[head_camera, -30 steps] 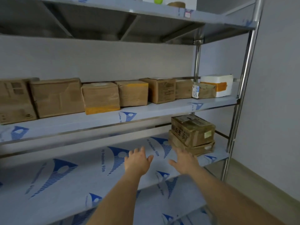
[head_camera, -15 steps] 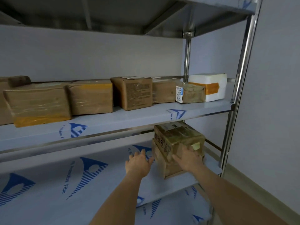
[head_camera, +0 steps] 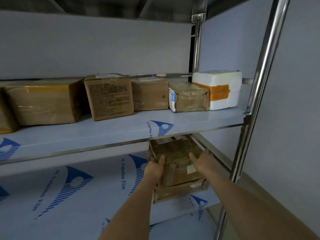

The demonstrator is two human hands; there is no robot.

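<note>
Left hand (head_camera: 154,168) clasps the top box (head_camera: 174,153) at its left side, thumb on top; right hand (head_camera: 202,161) wraps its right edge. It sits on a second box (head_camera: 178,191) on the lower shelf (head_camera: 86,196). Squeeze evenly, lift level, keep under the upper shelf (head_camera: 103,135)

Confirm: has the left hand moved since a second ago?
Yes. Against the lower box, the left hand went right: it was over bare shelf left of the stack, and now holds the top box's left side.
</note>
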